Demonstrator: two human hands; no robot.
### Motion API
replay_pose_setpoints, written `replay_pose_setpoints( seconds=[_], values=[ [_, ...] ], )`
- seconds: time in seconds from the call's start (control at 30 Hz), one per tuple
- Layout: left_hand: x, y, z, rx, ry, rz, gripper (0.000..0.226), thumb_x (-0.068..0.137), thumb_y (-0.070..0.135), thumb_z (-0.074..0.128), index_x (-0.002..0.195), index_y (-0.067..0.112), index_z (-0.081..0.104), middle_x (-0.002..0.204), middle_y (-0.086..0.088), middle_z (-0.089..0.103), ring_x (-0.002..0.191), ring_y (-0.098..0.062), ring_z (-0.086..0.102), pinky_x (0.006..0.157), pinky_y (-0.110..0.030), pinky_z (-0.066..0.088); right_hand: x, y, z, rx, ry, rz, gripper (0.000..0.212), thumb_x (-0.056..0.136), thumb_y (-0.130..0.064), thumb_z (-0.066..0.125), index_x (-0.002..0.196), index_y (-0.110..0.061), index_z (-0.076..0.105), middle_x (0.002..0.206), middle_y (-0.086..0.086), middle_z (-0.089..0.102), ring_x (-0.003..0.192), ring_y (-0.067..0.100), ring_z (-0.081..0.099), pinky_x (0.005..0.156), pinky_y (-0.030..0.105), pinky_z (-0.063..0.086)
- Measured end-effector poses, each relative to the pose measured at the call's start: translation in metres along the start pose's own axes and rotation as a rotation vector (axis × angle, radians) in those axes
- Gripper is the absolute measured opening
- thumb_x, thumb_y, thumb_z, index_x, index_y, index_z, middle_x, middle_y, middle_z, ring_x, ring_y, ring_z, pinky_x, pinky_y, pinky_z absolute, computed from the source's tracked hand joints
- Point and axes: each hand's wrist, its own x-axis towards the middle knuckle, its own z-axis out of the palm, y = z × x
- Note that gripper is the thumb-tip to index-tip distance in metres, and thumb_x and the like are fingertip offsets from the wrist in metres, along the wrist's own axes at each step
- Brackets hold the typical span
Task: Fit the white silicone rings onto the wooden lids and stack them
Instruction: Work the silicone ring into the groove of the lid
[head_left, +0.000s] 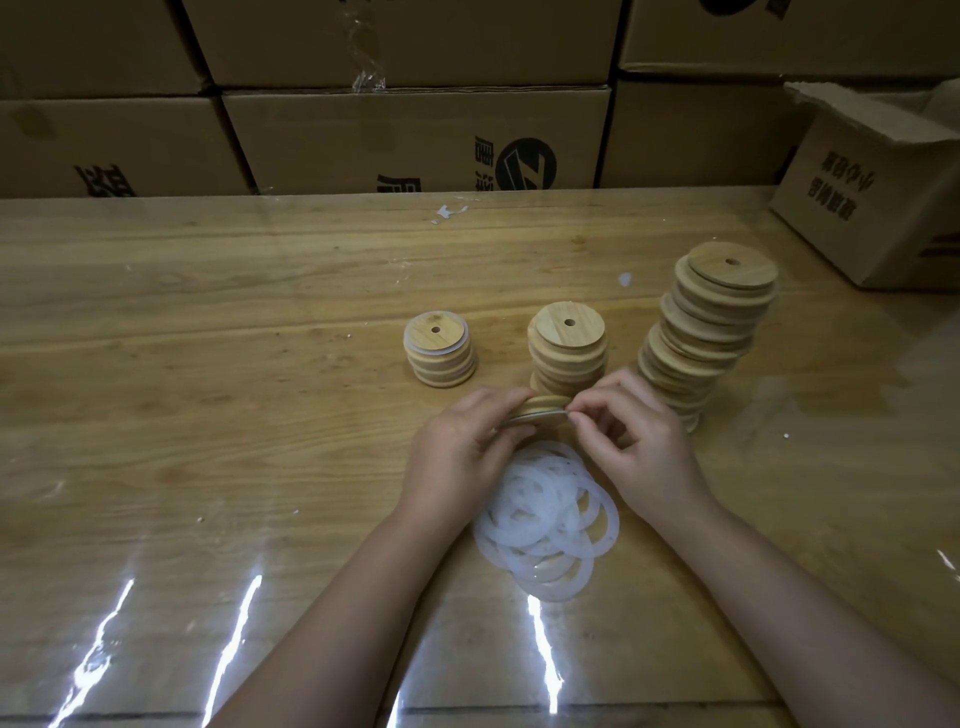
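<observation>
Left hand (457, 447) fingers curl round wooden lid (546, 403); right hand (639, 441) fingers pinch white ring (540, 414) at its rim. Loose rings (545, 519) lie at 6 o'clock of hands, lid stacks (567, 343) at 12.

stacked cardboard boxes (410, 135) at back, open box (878, 192) far right on table (208, 322)

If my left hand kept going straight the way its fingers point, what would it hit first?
The left hand, gripping a wooden lid, points forward and right. Straight on, the lid would probably meet the base of the middle stack first; it looks close behind, though depth is unclear.
</observation>
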Motion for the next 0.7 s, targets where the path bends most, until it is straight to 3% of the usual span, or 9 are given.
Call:
replay_pose_setpoints(
  seconds=[0.23, 0.37, 0.5, 0.6, 0.7],
  values=[
    [-0.002, 0.000, 0.002, 0.092, -0.009, 0.024, 0.032, 0.082, 0.025, 0.064, 0.113, 0.015, 0.067, 0.094, 0.002, 0.067, 0.080, -0.017, 0.063, 0.067, -0.036, 0.053, -0.001, -0.001, 0.000, 0.017, -0.013, 0.002, 0.006, 0.082, 0.002, 0.064, 0.083, -0.003, 0.065, 0.082, 0.001, 0.055, 0.065, 0.008, 0.051, 0.059, 0.019, 0.044],
    [-0.002, 0.001, 0.001, -0.173, 0.026, -0.168, 0.028, 0.082, 0.019, 0.070, 0.109, 0.016, 0.066, 0.095, 0.003, 0.069, 0.079, -0.003, 0.060, 0.069, -0.024, 0.051, -0.001, -0.001, 0.001, 0.108, -0.040, 0.096, 0.007, 0.085, -0.006, 0.061, 0.092, -0.008, 0.064, 0.088, -0.004, 0.055, 0.071, 0.008, 0.054, 0.062, 0.014, 0.043],
    [0.004, 0.003, -0.007, -0.657, 0.041, -0.431, 0.032, 0.083, 0.002, 0.066, 0.106, 0.023, 0.058, 0.080, -0.001, 0.070, 0.062, -0.009, 0.064, 0.056, -0.023, 0.052, -0.002, 0.000, 0.003, 0.166, -0.132, 0.182, 0.028, 0.082, -0.008, 0.067, 0.107, -0.019, 0.060, 0.093, -0.004, 0.057, 0.072, 0.012, 0.056, 0.061, 0.019, 0.047],
    [0.006, 0.002, -0.010, -0.732, 0.023, -0.461, 0.029, 0.084, 0.000, 0.063, 0.105, 0.018, 0.056, 0.073, -0.001, 0.070, 0.050, -0.011, 0.060, 0.047, -0.020, 0.049, -0.003, 0.000, 0.002, 0.219, -0.172, 0.206, 0.045, 0.080, -0.011, 0.071, 0.117, -0.029, 0.053, 0.096, -0.005, 0.060, 0.072, 0.012, 0.058, 0.062, 0.019, 0.048],
    [0.007, 0.001, -0.011, -0.772, 0.010, -0.485, 0.022, 0.086, 0.001, 0.061, 0.101, 0.016, 0.058, 0.069, 0.001, 0.071, 0.047, -0.009, 0.059, 0.045, -0.018, 0.048, -0.003, -0.002, 0.001, 0.242, -0.203, 0.193, 0.049, 0.078, -0.012, 0.073, 0.121, -0.026, 0.054, 0.101, -0.002, 0.063, 0.073, 0.011, 0.060, 0.063, 0.021, 0.051]
  ],
)
